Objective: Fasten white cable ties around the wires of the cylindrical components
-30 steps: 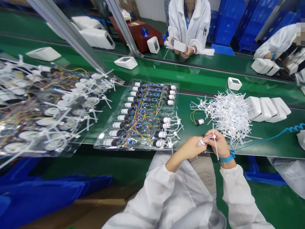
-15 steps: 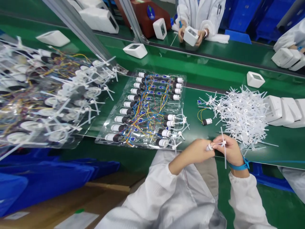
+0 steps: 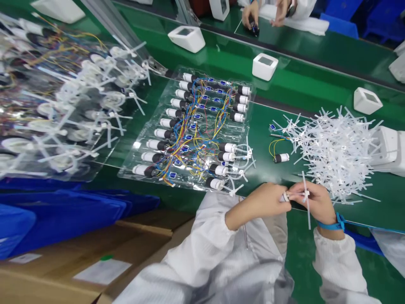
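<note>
White units stand apart along a green strip; a metal post slants nearby; a cardboard box bears a label.

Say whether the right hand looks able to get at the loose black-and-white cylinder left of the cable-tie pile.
Probably yes: the loose cylinder lies on the green tabletop just beyond the right hand, with nothing visibly between, though the held white cable tie may hinder.

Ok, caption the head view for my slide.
Bare hands hold a white cylindrical part and thin white plastic strips near a tangled pile of similar strips.
</note>
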